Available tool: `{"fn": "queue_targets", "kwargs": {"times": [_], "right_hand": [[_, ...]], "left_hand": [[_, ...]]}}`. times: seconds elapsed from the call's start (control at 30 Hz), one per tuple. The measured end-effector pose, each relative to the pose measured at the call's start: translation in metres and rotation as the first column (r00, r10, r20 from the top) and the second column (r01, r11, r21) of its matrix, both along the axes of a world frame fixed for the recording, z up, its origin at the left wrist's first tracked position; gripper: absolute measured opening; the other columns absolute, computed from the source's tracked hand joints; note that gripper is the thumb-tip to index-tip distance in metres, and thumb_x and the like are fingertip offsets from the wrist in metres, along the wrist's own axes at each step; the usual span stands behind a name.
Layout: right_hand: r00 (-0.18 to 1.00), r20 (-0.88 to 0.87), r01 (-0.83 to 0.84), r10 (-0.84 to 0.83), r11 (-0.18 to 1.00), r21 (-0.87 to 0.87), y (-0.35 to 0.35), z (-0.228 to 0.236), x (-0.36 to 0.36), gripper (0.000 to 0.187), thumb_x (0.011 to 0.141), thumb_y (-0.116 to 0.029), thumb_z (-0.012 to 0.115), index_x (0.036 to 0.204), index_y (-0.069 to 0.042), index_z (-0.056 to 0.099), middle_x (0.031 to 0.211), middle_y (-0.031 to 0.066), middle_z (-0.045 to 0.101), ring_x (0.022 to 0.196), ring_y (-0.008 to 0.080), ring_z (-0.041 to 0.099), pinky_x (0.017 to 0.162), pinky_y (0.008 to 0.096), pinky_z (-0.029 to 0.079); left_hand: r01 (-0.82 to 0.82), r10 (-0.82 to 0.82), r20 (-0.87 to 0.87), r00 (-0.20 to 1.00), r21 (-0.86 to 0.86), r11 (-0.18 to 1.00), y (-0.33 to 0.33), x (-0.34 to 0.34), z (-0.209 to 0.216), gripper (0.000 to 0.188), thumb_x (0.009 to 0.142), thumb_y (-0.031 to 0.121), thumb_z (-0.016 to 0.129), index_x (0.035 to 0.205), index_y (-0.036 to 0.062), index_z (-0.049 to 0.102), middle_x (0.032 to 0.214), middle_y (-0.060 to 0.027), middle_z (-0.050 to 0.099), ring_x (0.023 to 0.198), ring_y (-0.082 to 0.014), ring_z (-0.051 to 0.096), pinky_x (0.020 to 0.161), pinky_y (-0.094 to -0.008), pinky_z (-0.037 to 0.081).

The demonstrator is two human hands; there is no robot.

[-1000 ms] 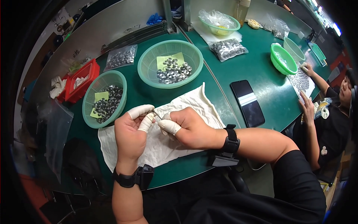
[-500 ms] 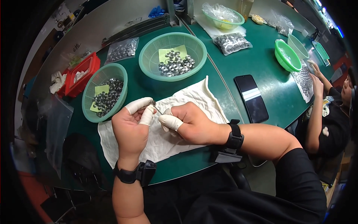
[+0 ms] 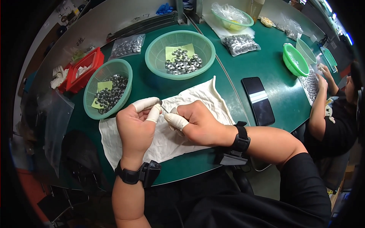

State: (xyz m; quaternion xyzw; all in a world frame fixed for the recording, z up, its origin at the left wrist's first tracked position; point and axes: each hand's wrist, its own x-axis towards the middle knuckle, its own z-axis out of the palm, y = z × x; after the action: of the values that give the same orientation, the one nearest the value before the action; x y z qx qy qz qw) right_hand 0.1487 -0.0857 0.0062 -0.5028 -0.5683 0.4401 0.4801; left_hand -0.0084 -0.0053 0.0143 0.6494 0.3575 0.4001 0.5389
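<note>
My left hand (image 3: 137, 119), with white finger cots on thumb and forefinger, pinches a small round metal part (image 3: 159, 102). In my right hand (image 3: 192, 123), also with finger cots, is a thin metal rod-shaped tool (image 3: 164, 109); its tip meets the part, and its handle is hidden by the fingers. Both hands are over a crumpled white cloth (image 3: 201, 93). A green basket (image 3: 89, 85) with dark metal parts and a yellow note stands just beyond my left hand. Farther back, a larger green basket (image 3: 152, 59) contains shiny metal parts and another note.
A black phone (image 3: 258, 100) lies right of the cloth. Bags of metal parts (image 3: 127, 45) and a red box (image 3: 81, 72) stand behind. At the right, a co-worker (image 3: 330, 114) handles parts near a bright green basket (image 3: 296, 68).
The whole view has shifted slightly. My hands keep the same grip, with the rod still at the metal part. The co-worker's hands have moved slightly.
</note>
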Motion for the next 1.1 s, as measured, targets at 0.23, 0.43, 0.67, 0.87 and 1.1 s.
{"fn": "queue_targets", "kwargs": {"times": [0.23, 0.43, 0.67, 0.87, 1.1], "right_hand": [[0.995, -0.1, 0.013, -0.018, 0.999, -0.051, -0.0002, -0.0068, 0.0004, 0.033, 0.098, -0.022, 0.053, 0.072, -0.001, 0.058, 0.059, 0.0003, 0.053, 0.051, 0.0065, 0.047, 0.047, 0.0242, 0.038], [0.976, -0.217, -0.046, 0.024, 0.994, -0.098, 0.0003, -0.0055, 0.0011, 0.033, 0.099, -0.023, 0.051, 0.074, -0.002, 0.057, 0.06, 0.0001, 0.053, 0.052, 0.0067, 0.046, 0.048, 0.0231, 0.038], [0.979, -0.204, -0.01, -0.017, 0.991, -0.131, -0.0008, -0.0011, 0.0005, 0.034, 0.099, -0.023, 0.05, 0.073, -0.003, 0.056, 0.06, -0.0004, 0.052, 0.051, 0.0061, 0.046, 0.048, 0.0228, 0.037], [0.97, -0.243, -0.017, -0.005, 0.996, -0.09, -0.0002, -0.0045, 0.0011, 0.034, 0.099, -0.023, 0.05, 0.072, -0.002, 0.056, 0.059, -0.0004, 0.052, 0.051, 0.0058, 0.045, 0.047, 0.0229, 0.037], [0.986, -0.167, -0.019, 0.005, 0.997, -0.078, 0.0009, -0.0066, 0.001, 0.035, 0.098, -0.023, 0.051, 0.071, -0.003, 0.056, 0.058, -0.0005, 0.051, 0.051, 0.0058, 0.044, 0.047, 0.0229, 0.036]], "left_hand": [[0.001, 0.001, 0.035, 0.999, -0.053, 0.999, 0.0107, -0.0029, 0.0026, 0.016, 0.081, -0.01, 0.062, 0.096, -0.0078, 0.065, 0.09, -0.0102, 0.067, 0.079, -0.0122, 0.064, 0.074, -0.0227, 0.051], [0.077, -0.068, 0.064, 0.996, -0.158, 0.984, 0.0062, -0.0012, 0.0067, 0.017, 0.08, -0.009, 0.063, 0.097, -0.0055, 0.066, 0.089, -0.0078, 0.067, 0.081, -0.0113, 0.062, 0.075, -0.0221, 0.049], [0.1, -0.09, 0.065, 0.994, -0.165, 0.981, 0.0073, -0.0017, 0.0059, 0.016, 0.08, -0.008, 0.063, 0.096, -0.0053, 0.065, 0.09, -0.0071, 0.066, 0.081, -0.011, 0.062, 0.076, -0.0223, 0.049], [0.09, -0.083, 0.055, 0.995, -0.138, 0.986, 0.0078, -0.0027, 0.0052, 0.017, 0.08, -0.008, 0.063, 0.097, -0.0053, 0.065, 0.09, -0.0073, 0.066, 0.082, -0.0109, 0.062, 0.076, -0.0223, 0.049], [0.083, -0.079, 0.031, 0.996, -0.146, 0.986, 0.0069, -0.0022, 0.0052, 0.017, 0.081, -0.009, 0.062, 0.097, -0.0055, 0.065, 0.09, -0.0079, 0.067, 0.082, -0.0113, 0.063, 0.076, -0.0225, 0.049]]}}
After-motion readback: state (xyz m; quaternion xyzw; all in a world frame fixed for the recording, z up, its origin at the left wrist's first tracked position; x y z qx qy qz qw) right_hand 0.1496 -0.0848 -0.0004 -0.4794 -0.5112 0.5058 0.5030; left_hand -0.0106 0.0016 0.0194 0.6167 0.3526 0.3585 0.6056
